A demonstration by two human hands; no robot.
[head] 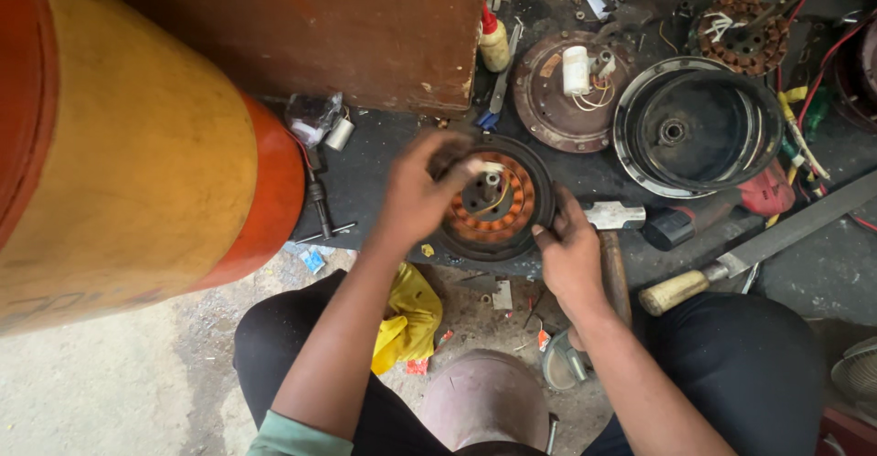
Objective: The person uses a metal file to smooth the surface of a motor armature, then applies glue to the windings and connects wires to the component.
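Observation:
A round fan motor [498, 202] with copper windings inside a dark casing lies on the floor in front of my knees. My left hand [418, 191] is on its upper left part, fingers curled over the rim and reaching the white part by the centre shaft. My right hand [568, 253] grips the casing's lower right edge. A hammer [614, 237] with a wooden handle lies just right of that hand.
A large orange and yellow cylinder [137, 136] fills the left. A brown board [365, 26] stands behind. A motor cover with a white capacitor [571, 90], a black housing [696, 127], another winding [744, 34], a file [758, 250] and a yellow cloth [411, 319] lie around.

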